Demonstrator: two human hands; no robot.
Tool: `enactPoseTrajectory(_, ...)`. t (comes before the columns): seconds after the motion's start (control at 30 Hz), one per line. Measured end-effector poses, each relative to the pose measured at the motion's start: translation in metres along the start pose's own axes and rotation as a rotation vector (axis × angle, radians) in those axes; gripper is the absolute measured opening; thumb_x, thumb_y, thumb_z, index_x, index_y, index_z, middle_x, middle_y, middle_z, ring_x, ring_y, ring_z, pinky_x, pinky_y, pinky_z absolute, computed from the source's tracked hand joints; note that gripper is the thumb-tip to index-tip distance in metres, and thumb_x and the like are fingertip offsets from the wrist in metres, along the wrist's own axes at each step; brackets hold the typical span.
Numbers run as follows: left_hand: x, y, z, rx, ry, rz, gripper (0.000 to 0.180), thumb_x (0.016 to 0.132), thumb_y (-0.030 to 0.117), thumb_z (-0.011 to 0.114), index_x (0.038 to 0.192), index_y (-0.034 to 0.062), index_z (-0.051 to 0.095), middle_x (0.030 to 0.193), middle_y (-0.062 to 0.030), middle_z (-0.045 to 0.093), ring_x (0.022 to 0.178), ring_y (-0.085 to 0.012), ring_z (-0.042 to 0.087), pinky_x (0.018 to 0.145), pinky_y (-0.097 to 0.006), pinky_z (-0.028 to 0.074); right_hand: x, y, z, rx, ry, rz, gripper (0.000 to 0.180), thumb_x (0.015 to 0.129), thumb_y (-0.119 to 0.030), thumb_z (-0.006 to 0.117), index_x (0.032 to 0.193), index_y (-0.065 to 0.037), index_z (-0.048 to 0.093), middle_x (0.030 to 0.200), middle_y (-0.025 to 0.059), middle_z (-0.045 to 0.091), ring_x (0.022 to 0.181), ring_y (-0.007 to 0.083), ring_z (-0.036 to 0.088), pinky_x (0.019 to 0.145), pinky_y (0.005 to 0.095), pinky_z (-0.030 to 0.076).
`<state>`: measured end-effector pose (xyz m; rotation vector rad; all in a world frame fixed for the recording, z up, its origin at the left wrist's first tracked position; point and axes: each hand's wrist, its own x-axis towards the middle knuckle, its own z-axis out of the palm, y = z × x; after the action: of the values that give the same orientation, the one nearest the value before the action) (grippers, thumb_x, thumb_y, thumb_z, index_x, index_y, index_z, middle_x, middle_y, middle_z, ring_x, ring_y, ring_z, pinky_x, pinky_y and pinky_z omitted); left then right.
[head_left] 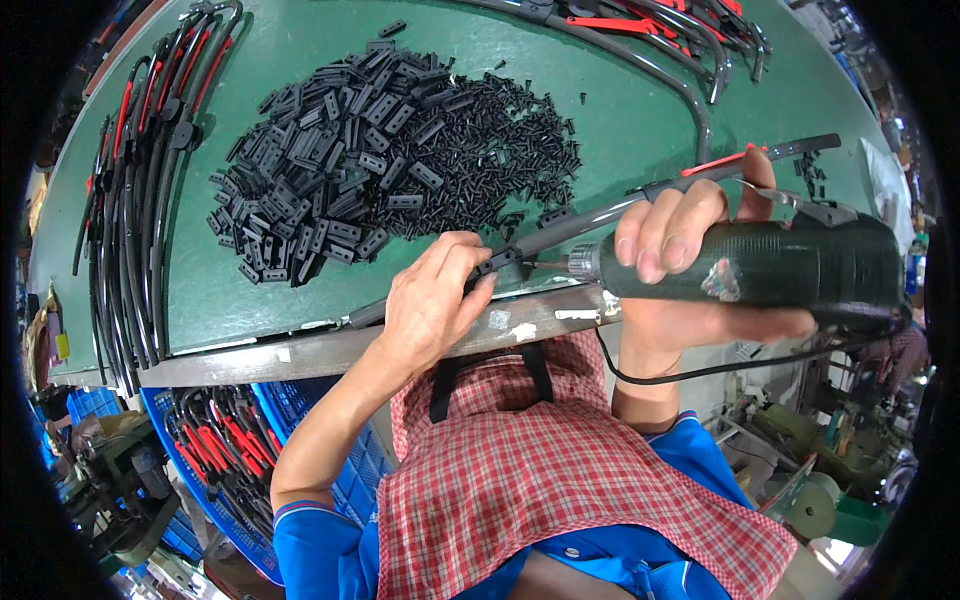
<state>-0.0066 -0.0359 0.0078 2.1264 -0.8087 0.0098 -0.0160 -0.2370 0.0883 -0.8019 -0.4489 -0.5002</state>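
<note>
My right hand [690, 255] grips a dark green electric screwdriver [780, 268], held level with its bit pointing left. The bit meets a small black clip on a long dark curved rod [590, 218] that runs across the table's front edge. My left hand [432, 300] pinches that clip and the rod just left of the bit. A red strip [722, 160] shows on the rod near my right fingers. The screwdriver's black cord [700, 372] hangs below my right wrist.
A large heap of small black clips and screws [370, 150] covers the green table [620, 110]. Bundles of curved black rods with red strips lie at the left [140, 190] and top right [680, 30]. A blue crate [230, 440] with more rods stands below the table edge.
</note>
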Motion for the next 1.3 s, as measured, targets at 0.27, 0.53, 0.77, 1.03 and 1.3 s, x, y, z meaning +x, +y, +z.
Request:
enactPoseTrajectory(0.27, 0.0, 0.001, -0.003, -0.032, 0.018, -0.014, 0.028, 0.077, 0.009, 0.07, 0.1, 0.0022, 0.056, 0.103, -0.0136, 0.06, 0.084, -0.0317, 0.063, 0.069, -0.037, 0.052, 0.007, 0.017, 0.02, -0.168, -0.2, 0.142, 0.092, 0.072, -0.049, 0.067, 0.14, 0.0, 0.03, 0.075, 0.0139, 0.058, 0.063, 0.0244, 0.057, 0.062, 0.0373, 0.048)
enactPoseTrajectory(0.53, 0.0, -0.006, 0.0, -0.068, 0.041, 0.023, 0.024, 0.076, 0.009, 0.068, 0.095, 0.0025, 0.056, 0.098, -0.0093, 0.059, 0.083, -0.0268, 0.062, 0.069, -0.036, 0.053, 0.005, 0.046, 0.009, -0.237, -0.427, 0.286, 0.097, 0.074, -0.061, 0.066, 0.143, -0.002, 0.03, 0.071, 0.0088, 0.054, 0.057, 0.0213, 0.053, 0.056, 0.0348, 0.045)
enactPoseTrajectory(0.77, 0.005, -0.004, -0.005, -0.103, 0.034, -0.009, 0.023, 0.076, 0.008, 0.071, 0.095, 0.0027, 0.057, 0.1, -0.0113, 0.062, 0.087, -0.0302, 0.063, 0.07, -0.037, 0.053, 0.026, 0.032, -0.013, -0.02, -0.223, 0.213, 0.102, 0.073, -0.073, 0.061, 0.142, -0.003, 0.032, 0.073, 0.0069, 0.051, 0.055, 0.0188, 0.049, 0.051, 0.0331, 0.041)
enactPoseTrajectory(1.03, 0.003, -0.001, -0.005, -0.075, 0.0, -0.054, 0.029, 0.077, 0.012, 0.07, 0.102, 0.0025, 0.059, 0.103, -0.0127, 0.062, 0.087, -0.0301, 0.063, 0.071, -0.037, 0.052, 0.015, 0.039, -0.012, -0.097, -0.11, 0.193, 0.108, 0.07, -0.079, 0.057, 0.142, -0.002, 0.029, 0.07, 0.0077, 0.051, 0.055, 0.0202, 0.052, 0.052, 0.0352, 0.043)
enactPoseTrajectory(1.3, 0.0, -0.006, 0.0, -0.112, 0.068, -0.058, 0.031, 0.08, 0.016, 0.07, 0.104, 0.0018, 0.058, 0.1, -0.0133, 0.062, 0.088, -0.0293, 0.063, 0.072, -0.038, 0.053, 0.005, 0.062, -0.021, -0.211, -0.043, 0.235, 0.112, 0.068, -0.084, 0.052, 0.142, -0.003, 0.03, 0.071, 0.0078, 0.052, 0.055, 0.0193, 0.05, 0.051, 0.0345, 0.042)
